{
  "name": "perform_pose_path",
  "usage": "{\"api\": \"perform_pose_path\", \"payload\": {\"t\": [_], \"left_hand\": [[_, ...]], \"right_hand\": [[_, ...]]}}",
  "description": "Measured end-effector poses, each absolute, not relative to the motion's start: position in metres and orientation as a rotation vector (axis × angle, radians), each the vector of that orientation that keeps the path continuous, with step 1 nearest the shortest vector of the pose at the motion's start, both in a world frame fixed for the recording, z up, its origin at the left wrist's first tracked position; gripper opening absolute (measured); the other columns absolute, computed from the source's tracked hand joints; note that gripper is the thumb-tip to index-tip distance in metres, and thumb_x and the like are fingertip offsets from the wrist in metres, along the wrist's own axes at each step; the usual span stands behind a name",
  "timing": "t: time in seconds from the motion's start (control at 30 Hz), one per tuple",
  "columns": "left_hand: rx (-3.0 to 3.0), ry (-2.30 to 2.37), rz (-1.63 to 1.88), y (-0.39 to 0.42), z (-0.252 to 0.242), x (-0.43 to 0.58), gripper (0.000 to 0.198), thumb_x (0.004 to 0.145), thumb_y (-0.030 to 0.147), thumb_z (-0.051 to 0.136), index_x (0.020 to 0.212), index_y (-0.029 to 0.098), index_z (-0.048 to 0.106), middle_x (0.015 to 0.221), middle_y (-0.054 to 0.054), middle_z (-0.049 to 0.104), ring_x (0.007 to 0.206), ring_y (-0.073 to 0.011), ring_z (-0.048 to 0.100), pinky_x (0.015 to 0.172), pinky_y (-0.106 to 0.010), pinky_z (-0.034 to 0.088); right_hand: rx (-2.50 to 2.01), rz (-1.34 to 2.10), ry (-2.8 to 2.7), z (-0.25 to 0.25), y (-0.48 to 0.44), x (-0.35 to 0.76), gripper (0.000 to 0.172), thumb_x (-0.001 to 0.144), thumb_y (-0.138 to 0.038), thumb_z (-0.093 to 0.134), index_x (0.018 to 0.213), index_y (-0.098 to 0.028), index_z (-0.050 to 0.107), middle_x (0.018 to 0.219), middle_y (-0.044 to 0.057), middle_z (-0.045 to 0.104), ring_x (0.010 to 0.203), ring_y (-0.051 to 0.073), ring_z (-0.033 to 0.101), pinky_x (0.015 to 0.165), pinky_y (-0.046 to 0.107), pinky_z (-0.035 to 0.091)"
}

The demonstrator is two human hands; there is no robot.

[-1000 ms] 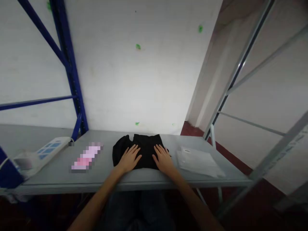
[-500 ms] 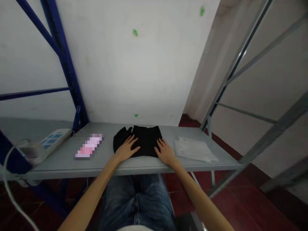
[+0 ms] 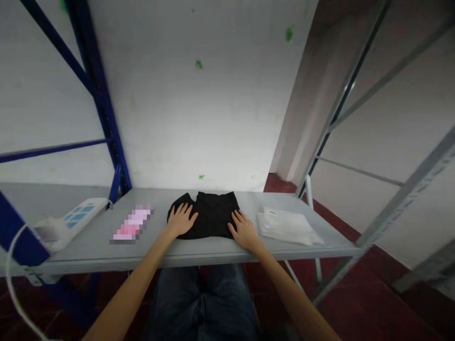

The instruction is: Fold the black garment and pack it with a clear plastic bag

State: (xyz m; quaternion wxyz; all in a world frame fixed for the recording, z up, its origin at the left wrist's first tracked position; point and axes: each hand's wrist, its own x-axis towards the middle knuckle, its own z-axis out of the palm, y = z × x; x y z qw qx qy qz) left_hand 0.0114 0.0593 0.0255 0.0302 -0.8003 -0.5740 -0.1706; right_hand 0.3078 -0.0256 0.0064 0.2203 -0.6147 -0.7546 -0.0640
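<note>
A black piece of clothing (image 3: 214,215) lies spread on the grey shelf in front of me; its exact kind does not show. My left hand (image 3: 180,221) rests flat on its left part, fingers spread. On its right edge lies my right hand (image 3: 245,231), also with the fingers stretched out and apart. Neither hand is closed on the cloth. To the right of my right hand is a stack of clear plastic bags (image 3: 286,226).
The grey shelf (image 3: 117,255) has blue posts (image 3: 110,118) on the left and grey metal posts (image 3: 332,128) on the right. A white power strip (image 3: 80,218) with a cable and a pixelated pink object (image 3: 133,225) lie left. A white wall (image 3: 213,118) stands behind.
My left hand has slid left over the black cloth, and its left part lies smoother. My right hand stays at the right edge. The view has tilted up slightly.
</note>
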Motion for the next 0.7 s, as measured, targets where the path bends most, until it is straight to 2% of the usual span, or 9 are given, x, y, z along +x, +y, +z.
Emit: {"api": "perform_pose_path", "payload": {"t": [0.13, 0.27, 0.53, 0.7], "left_hand": [[-2.509, -1.786, -0.491, 0.062, 0.018, 0.0, 0.072, 0.099, 0.066, 0.033, 0.155, 0.022, 0.047, 0.164, -0.012, 0.038, 0.156, -0.0339, 0.027, 0.125, -0.061, 0.015], [-2.544, -1.791, -0.466, 0.061, 0.016, -0.002, 0.071, 0.1, 0.065, 0.032, 0.156, 0.025, 0.044, 0.165, -0.011, 0.038, 0.156, -0.0328, 0.027, 0.126, -0.059, 0.015], [-2.529, -1.712, -0.484, 0.056, 0.012, -0.002, 0.068, 0.101, 0.06, 0.03, 0.157, 0.023, 0.043, 0.164, -0.012, 0.038, 0.156, -0.0327, 0.027, 0.125, -0.059, 0.018], [-2.536, -1.716, -0.484, 0.054, 0.01, -0.004, 0.072, 0.1, 0.063, 0.031, 0.157, 0.021, 0.043, 0.164, -0.012, 0.038, 0.156, -0.0334, 0.028, 0.126, -0.058, 0.017]], "right_hand": [[-1.69, -0.183, -2.068, 0.005, -0.025, 0.309, 0.062, 0.105, -0.049, 0.038, 0.152, -0.012, 0.051, 0.158, 0.013, 0.048, 0.154, 0.028, 0.032, 0.123, 0.044, 0.032], [-1.691, -0.165, -2.065, 0.006, -0.026, 0.309, 0.062, 0.104, -0.049, 0.039, 0.153, -0.013, 0.051, 0.158, 0.012, 0.048, 0.154, 0.028, 0.032, 0.123, 0.045, 0.033], [-1.691, -0.157, -2.072, 0.009, -0.029, 0.309, 0.063, 0.105, -0.049, 0.037, 0.152, -0.011, 0.051, 0.158, 0.013, 0.048, 0.154, 0.028, 0.031, 0.123, 0.044, 0.032], [-1.677, -0.144, -2.086, 0.008, -0.032, 0.312, 0.064, 0.105, -0.051, 0.037, 0.153, -0.012, 0.049, 0.159, 0.011, 0.047, 0.154, 0.028, 0.031, 0.124, 0.044, 0.031]]}}
